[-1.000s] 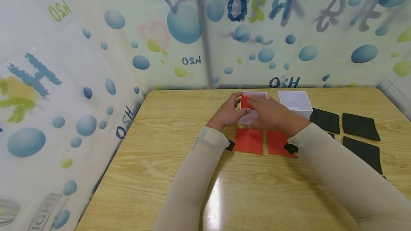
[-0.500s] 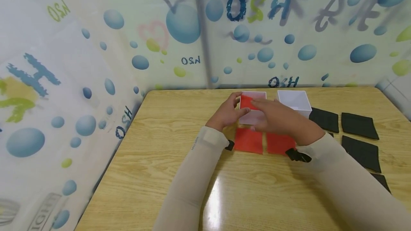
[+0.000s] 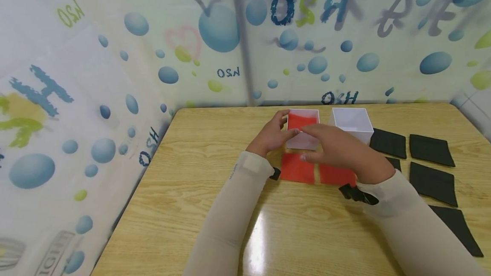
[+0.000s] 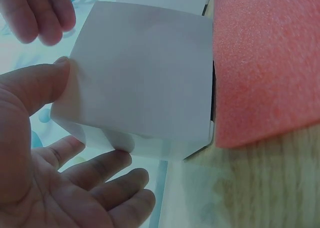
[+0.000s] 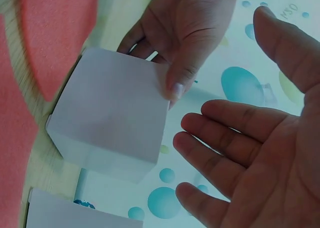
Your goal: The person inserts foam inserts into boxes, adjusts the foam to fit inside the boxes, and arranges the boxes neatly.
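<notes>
My left hand [image 3: 270,135] grips a white open-topped box [image 3: 302,142] at its left side, the thumb on its near rim. In the left wrist view, the thumb presses that rim [image 4: 62,80] while the other fingers lie along the box's side. A red foam sheet [image 3: 301,122] lies inside the box, its near part hidden. Just right of the box is my right hand [image 3: 343,148], its fingers extended and holding nothing. The right wrist view shows its fingers [image 5: 225,138] apart from the box. Two more red foam sheets [image 3: 297,168] lie on the table before it.
A second white box [image 3: 352,122] stands to the right of the first. Several black sheets [image 3: 431,183] are laid out on the right side of the wooden table [image 3: 192,161]. A patterned wall [image 3: 215,80] rises behind the table's back edge.
My right hand has drawn back to the right from over the box, uncovering more of the red foam sheet inside. The left hand keeps its hold on the box.
</notes>
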